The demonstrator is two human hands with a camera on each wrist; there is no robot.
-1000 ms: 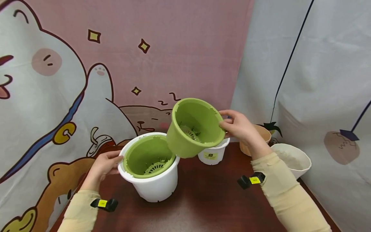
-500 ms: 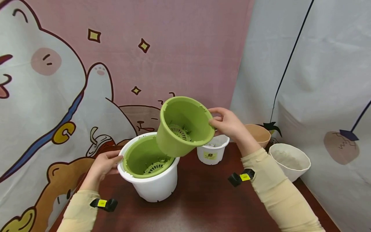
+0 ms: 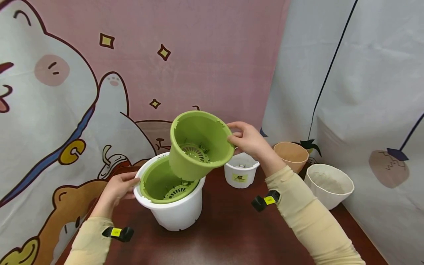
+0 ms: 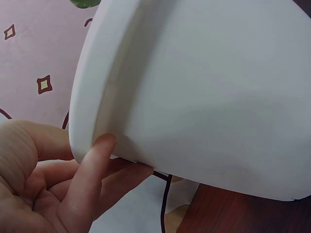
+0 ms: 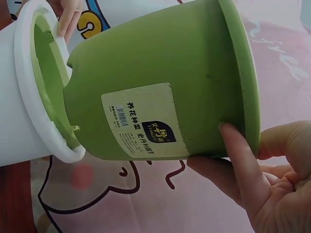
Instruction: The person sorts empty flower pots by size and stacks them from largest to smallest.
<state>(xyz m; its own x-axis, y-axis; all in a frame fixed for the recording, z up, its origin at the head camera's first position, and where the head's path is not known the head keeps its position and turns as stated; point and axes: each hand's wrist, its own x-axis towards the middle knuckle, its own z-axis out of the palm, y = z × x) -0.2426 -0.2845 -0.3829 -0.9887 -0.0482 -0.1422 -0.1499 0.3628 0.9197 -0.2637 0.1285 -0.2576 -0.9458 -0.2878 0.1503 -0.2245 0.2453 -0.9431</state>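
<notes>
A green flowerpot (image 3: 188, 162), tilted with its mouth toward me, is held by the rim in my right hand (image 3: 246, 140). Its base overlaps the mouth of a large white flowerpot (image 3: 179, 213) in the head view. Inside that white pot sits another green pot (image 3: 154, 180), slotted at the bottom. My left hand (image 3: 119, 187) grips the white pot's rim on its left side. In the left wrist view, the thumb and fingers of the left hand (image 4: 73, 179) pinch that rim. The right wrist view shows a label (image 5: 146, 121) on the raised pot's side.
On the dark red table (image 3: 232, 228), a smaller white pot (image 3: 241, 171) with a yellow label stands behind. At the right are a peach pot (image 3: 291, 154) and a cream pot (image 3: 329, 184). A cartoon-printed cloth (image 3: 215, 55) hangs behind the table.
My right hand has moved left with the green flowerpot, bringing it farther over the large white pot. The left hand and the white pot stay in place.
</notes>
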